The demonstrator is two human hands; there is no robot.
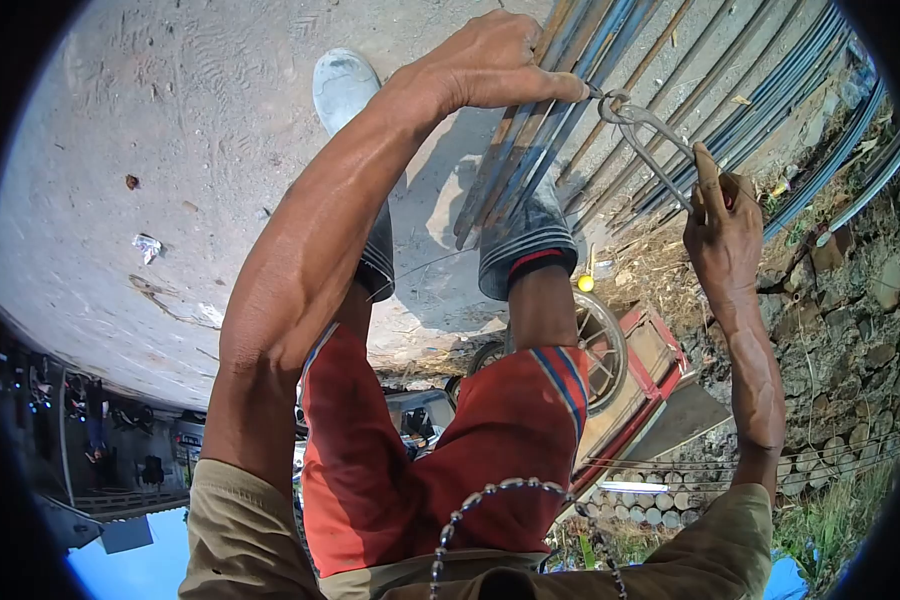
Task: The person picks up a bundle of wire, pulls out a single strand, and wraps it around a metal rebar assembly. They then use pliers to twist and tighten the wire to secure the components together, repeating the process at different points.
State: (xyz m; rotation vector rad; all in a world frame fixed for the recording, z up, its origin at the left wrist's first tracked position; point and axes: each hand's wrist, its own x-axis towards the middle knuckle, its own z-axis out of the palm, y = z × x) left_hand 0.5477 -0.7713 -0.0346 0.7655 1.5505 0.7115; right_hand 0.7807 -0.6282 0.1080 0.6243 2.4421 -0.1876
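My right hand (725, 225) is closed round the handles of a pair of metal pincers (642, 135). The jaws of the pincers point left, close to the tip of my left thumb. My left hand (505, 65) lies at the edge of a bundle of long steel bars (530, 150), rusty brown and bluish grey. Its thumb stretches across the bars, and its other fingers curl down out of sight. A short dark bit, perhaps wire, shows between thumb and jaws, too small to make out.
More long rods (790, 130) lie to the right, beside a rough stone wall (850, 340). My rubber boots (345, 85) stand on dusty ground, one partly behind the bars. A wheeled cart (630, 400) is behind my legs. Litter (147, 247) lies at left.
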